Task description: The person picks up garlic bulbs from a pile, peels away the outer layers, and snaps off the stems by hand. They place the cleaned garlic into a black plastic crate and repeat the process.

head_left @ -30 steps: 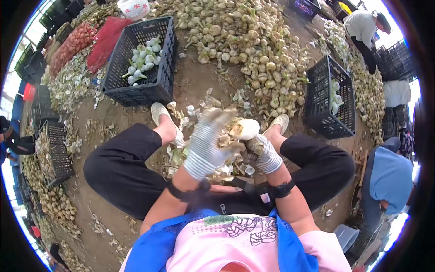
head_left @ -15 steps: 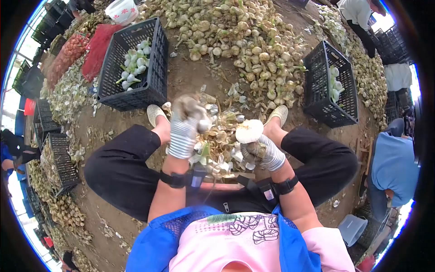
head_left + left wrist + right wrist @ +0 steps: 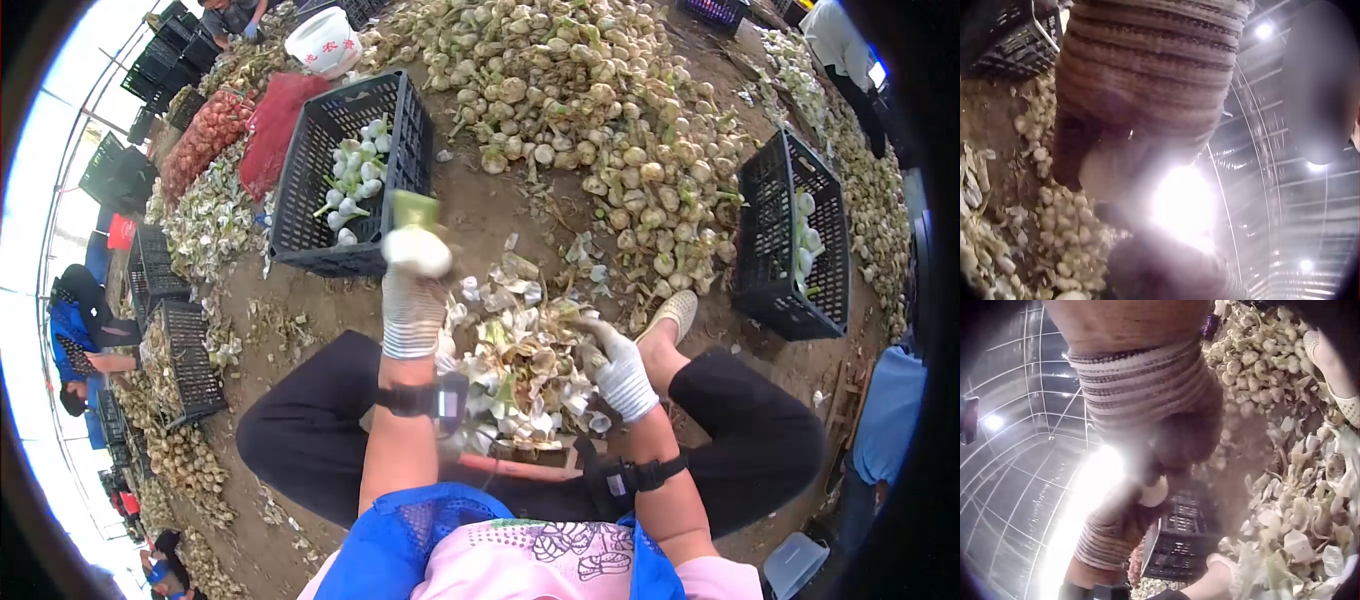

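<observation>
My left hand (image 3: 412, 315), in a striped glove, is stretched forward and grips a peeled white garlic bulb (image 3: 418, 252) with a green stem, blurred by motion. In the head view the bulb overlaps the near right corner of the left black crate (image 3: 335, 262), in which several clean bulbs (image 3: 352, 178) lie. My gloved right hand (image 3: 622, 372) hangs above the heap of garlic skins (image 3: 525, 365), fingers loosely bent, with nothing seen in them. Glare and blur hide much of both hands in the wrist views. The right wrist view shows the bulb (image 3: 1155, 490) at the left hand.
A large pile of unpeeled garlic (image 3: 590, 110) spreads ahead. Another black crate (image 3: 795, 240) with clean bulbs stands at the right. A red mesh sack (image 3: 280, 130) and a white bucket (image 3: 324, 42) are beyond the left crate. Other people sit around the edges.
The white bulb has passed from my right hand to my left hand. The left hand has moved forward towards the left crate; the right hand stays over the skins. The head view has shifted slightly.
</observation>
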Motion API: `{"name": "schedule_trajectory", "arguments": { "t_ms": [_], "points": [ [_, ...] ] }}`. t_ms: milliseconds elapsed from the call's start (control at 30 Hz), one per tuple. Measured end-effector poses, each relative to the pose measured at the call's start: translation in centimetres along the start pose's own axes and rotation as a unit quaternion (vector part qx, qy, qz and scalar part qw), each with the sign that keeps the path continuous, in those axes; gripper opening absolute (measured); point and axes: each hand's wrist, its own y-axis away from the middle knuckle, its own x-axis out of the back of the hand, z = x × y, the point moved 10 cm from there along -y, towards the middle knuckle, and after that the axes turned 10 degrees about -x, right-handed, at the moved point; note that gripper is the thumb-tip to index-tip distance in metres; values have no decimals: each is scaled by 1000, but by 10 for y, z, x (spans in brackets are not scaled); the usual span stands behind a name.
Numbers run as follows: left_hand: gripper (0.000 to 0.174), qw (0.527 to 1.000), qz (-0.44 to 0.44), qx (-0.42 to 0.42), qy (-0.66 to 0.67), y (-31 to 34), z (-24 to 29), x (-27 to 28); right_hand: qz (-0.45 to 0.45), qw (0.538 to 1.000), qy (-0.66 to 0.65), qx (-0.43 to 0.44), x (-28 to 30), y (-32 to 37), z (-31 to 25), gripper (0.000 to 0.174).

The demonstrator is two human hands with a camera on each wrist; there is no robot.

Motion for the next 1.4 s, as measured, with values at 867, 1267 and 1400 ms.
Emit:
{"name": "schedule_trajectory", "arguments": {
  "t_ms": [867, 1267, 1400],
  "points": [
    [22, 650, -354, -21, -672, -20, -131, -41, -91, 934, -313, -144, 26, -70, 184, 42],
    [77, 836, -170, -164, -496, 121, -14, -68, -164, 908, -383, -55, -62, 14, -2, 43],
    [76, 813, -135, -178, -538, 124, 0, -70, -47, 978, -204, 22, -37, 25, -41, 29]
  ]
}}
